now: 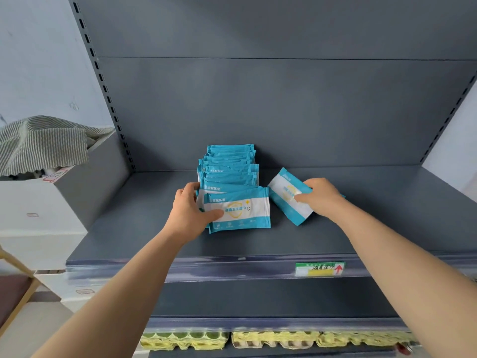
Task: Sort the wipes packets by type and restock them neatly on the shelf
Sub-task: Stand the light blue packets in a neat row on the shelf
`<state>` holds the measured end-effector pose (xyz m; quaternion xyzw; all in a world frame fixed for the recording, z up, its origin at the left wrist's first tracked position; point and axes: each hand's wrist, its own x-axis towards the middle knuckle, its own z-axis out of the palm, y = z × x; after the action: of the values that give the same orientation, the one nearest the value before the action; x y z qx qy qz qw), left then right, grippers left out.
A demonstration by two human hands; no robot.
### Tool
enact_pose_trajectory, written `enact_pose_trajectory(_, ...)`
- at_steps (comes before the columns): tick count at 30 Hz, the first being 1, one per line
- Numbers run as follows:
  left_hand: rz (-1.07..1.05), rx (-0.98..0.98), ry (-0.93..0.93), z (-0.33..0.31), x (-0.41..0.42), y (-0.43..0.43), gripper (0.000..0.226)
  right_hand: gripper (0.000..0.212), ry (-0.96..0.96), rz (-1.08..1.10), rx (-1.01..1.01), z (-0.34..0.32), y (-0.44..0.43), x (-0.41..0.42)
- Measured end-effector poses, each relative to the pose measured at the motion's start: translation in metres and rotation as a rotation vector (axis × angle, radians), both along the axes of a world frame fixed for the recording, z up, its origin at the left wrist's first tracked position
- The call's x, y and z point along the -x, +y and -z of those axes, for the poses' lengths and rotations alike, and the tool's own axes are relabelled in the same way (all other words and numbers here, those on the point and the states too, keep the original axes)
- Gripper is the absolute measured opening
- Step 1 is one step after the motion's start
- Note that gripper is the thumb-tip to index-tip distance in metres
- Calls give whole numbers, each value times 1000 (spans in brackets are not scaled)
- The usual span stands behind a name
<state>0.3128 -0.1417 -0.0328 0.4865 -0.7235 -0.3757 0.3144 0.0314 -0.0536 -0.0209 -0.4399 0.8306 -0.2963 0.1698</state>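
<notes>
Shelf edge: the price tag (pixel 320 269) sits on the front rail nearest me, right of centre; I keep my forearms above that rail so nothing snags.
Left hand: my left hand (pixel 192 211) braces the front packet (pixel 238 209), thumb across its face, fingers curled round the left side of the row. I would keep that pressure light, only enough to stop the packets sliding.
Right hand: my right hand (pixel 320 196) pinches a loose packet (pixel 290 196) at its right end, fingers closed on it, thumb hidden. It lies skewed just beside the row, on or just above the shelf (pixel 374 223); which, I cannot tell.
Step in hand: I judge this packet goes onto the row. Turn it square, printed face toward me, edges matching the front one.
Row of packets: the row (pixel 229 166) runs back toward the rear panel, overlapping, all the same blue and white type as far as I can see.
Risk: the soft wrappers may slip and fan out if I push hard.
</notes>
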Motion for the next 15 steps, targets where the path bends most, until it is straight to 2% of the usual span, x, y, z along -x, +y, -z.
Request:
enact_pose_trajectory(3, 16, -11, 26, 3, -1, -2, 67, 8, -273, -58, 243, -20, 16, 3)
enact_pose_trajectory(5, 32, -22, 35, 4, -2, -2, 65, 14, -503, -202, 332, -35, 27, -1)
enact_pose_trajectory(6, 37, -22, 39, 5, -3, -2, 64, 17, -551, -282, 313, -39, 31, -6)
enact_pose_trajectory(7, 42, -19, 41, 5, -4, -1, 64, 19, -522, -345, 261, -40, 31, -13)
enact_pose_trajectory(9, 66, -2, 44, 5, -6, 2, 60, 20, -346, -404, 153, -37, 27, -29)
enact_pose_trajectory(12, 134, -14, 82, 6, -5, 9, 41, 20, -144, -405, 110, -28, 16, -55)
enact_pose_trajectory(13, 149, -39, 101, 6, -4, 12, 43, 20, -115, -403, 116, -24, 13, -62)
enact_pose_trajectory(15, 150, -38, 56, 6, -1, 16, 73, 22, -61, -396, 147, -17, 10, -73)
